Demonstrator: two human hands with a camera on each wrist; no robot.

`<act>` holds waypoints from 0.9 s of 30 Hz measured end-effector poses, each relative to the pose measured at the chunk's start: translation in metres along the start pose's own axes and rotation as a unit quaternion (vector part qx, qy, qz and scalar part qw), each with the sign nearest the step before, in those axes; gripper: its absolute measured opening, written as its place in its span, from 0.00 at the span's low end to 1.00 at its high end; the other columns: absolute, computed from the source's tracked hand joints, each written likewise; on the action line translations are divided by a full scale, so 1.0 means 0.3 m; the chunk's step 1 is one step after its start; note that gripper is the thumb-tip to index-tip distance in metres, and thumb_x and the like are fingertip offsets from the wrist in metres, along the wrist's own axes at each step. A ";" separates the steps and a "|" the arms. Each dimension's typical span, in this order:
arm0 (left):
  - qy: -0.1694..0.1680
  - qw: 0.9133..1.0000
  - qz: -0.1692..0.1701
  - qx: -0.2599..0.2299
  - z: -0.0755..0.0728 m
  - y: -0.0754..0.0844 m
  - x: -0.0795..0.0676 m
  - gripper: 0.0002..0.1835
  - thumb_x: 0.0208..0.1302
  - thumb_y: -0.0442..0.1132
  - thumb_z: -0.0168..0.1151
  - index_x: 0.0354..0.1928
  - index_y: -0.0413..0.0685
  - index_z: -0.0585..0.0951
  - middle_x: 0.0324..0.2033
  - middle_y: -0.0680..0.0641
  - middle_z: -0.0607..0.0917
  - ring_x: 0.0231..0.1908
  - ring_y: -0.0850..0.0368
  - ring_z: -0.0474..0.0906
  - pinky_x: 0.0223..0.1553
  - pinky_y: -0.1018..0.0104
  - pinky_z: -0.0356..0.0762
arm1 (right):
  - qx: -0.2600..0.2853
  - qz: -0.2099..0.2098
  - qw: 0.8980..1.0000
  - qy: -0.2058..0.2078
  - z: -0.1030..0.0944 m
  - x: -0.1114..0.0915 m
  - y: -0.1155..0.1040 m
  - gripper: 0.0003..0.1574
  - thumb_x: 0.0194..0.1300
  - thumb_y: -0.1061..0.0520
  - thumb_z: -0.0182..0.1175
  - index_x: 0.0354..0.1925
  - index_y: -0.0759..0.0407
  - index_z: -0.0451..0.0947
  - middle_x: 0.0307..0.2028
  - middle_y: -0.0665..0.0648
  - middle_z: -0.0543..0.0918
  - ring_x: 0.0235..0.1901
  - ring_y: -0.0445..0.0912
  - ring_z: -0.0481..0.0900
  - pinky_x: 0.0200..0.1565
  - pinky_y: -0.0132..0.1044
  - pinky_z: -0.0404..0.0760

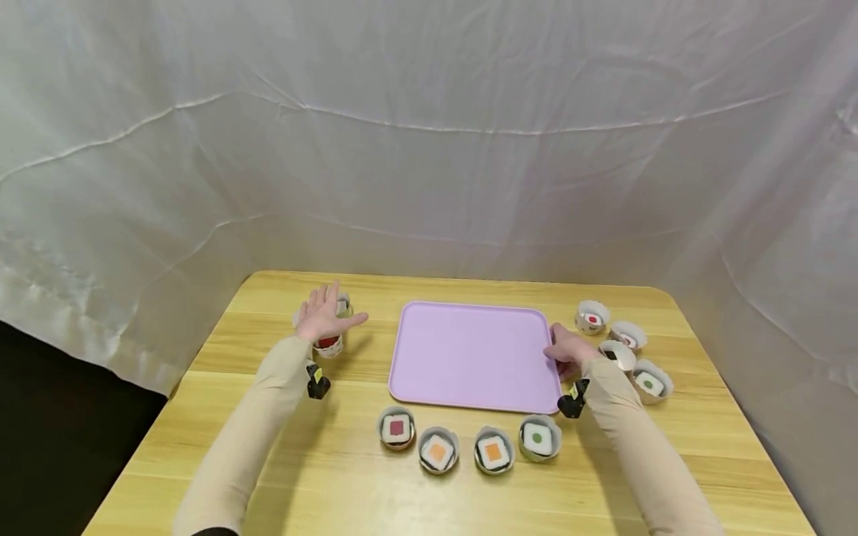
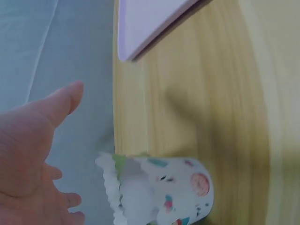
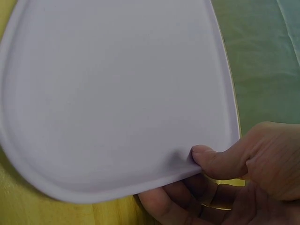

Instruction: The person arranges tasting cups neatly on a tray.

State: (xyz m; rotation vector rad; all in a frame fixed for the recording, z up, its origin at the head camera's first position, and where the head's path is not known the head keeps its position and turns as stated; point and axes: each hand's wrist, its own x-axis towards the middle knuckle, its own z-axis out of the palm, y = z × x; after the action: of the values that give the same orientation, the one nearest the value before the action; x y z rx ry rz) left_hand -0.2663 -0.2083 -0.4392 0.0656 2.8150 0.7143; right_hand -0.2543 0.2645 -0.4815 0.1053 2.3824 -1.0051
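Note:
My right hand (image 1: 568, 348) grips the right edge of a purple tray (image 1: 472, 353); in the right wrist view its thumb lies over the rim and the fingers curl beneath. The tray's surface is bare. At the left, my left hand (image 1: 325, 318) is raised with fingers spread, holding nothing. It partly covers a cluster of paper cups, one of them with a red piece (image 1: 327, 342) inside. The left wrist view shows a white patterned paper cup (image 2: 180, 187) with a scalloped rim, close beside the open palm.
Several paper cups holding toy sushi rolls line the tray's front: one with a dark red centre (image 1: 396, 428), orange ones (image 1: 494, 450), and a green one (image 1: 538, 438). More cups (image 1: 593, 316) cluster right of the tray, around my right forearm. A grey curtain (image 1: 469, 186) hangs behind the wooden table (image 1: 348, 491).

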 end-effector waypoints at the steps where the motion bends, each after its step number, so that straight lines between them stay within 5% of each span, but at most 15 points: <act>1: 0.003 1.000 -0.006 0.001 -0.006 0.000 0.004 0.57 0.68 0.63 0.57 0.79 0.38 0.36 0.78 0.28 0.39 0.77 0.27 0.32 0.77 0.32 0.31 | -0.001 -0.002 1.000 -0.001 -0.002 -0.001 0.001 0.18 0.71 0.65 0.48 0.54 0.69 0.55 0.28 0.62 0.71 0.19 0.47 0.75 0.20 0.35 0.82; 16: -0.006 0.998 -0.065 -0.021 -0.023 -0.008 0.063 0.58 0.64 0.59 0.64 0.80 0.42 0.38 0.76 0.25 0.45 0.77 0.28 0.38 0.79 0.36 0.30 | 0.012 0.010 1.000 -0.010 -0.004 -0.010 0.017 0.20 0.76 0.64 0.47 0.59 0.68 0.53 0.24 0.59 0.72 0.18 0.44 0.74 0.19 0.31 0.80; 27: -0.017 0.996 -0.092 0.016 -0.004 -0.032 0.119 0.58 0.62 0.59 0.66 0.79 0.42 0.41 0.74 0.24 0.52 0.76 0.27 0.44 0.79 0.36 0.29 | 0.003 0.007 1.000 -0.012 -0.006 -0.011 0.018 0.19 0.75 0.64 0.48 0.58 0.68 0.53 0.24 0.59 0.72 0.18 0.44 0.74 0.20 0.32 0.81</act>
State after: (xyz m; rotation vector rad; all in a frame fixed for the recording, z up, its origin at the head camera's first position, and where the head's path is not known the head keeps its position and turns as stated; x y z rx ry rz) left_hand -0.3012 -0.2138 -0.4505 -0.1712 2.7542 0.6194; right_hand -0.2508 0.2701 -0.4821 0.1126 2.3535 -1.0023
